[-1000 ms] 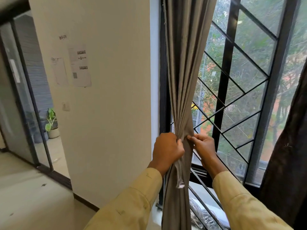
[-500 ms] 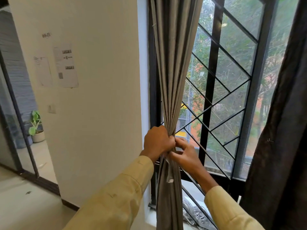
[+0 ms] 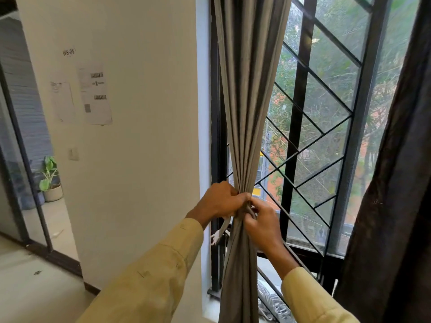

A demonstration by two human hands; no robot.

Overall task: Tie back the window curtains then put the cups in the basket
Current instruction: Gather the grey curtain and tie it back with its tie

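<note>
The grey curtain (image 3: 249, 113), gathered between the left hand (image 3: 221, 201) and right hand (image 3: 263, 222), is seen as matt woven cloth in smooth folds. Below the left hand a white cloth strip (image 3: 219, 231) with a frayed end is seen. Beyond the right hand, black metal bars (image 3: 296, 113) are finished dull. To that hand's right, a dark curtain (image 3: 396, 206) of matt cloth is seen.

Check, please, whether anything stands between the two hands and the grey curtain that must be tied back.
Nothing visible does. The left hand grips the grey curtain at its gathered part, and the right hand pinches the same spot from the window side. A whitish tie end hangs just below the left hand, beside the curtain.
</note>
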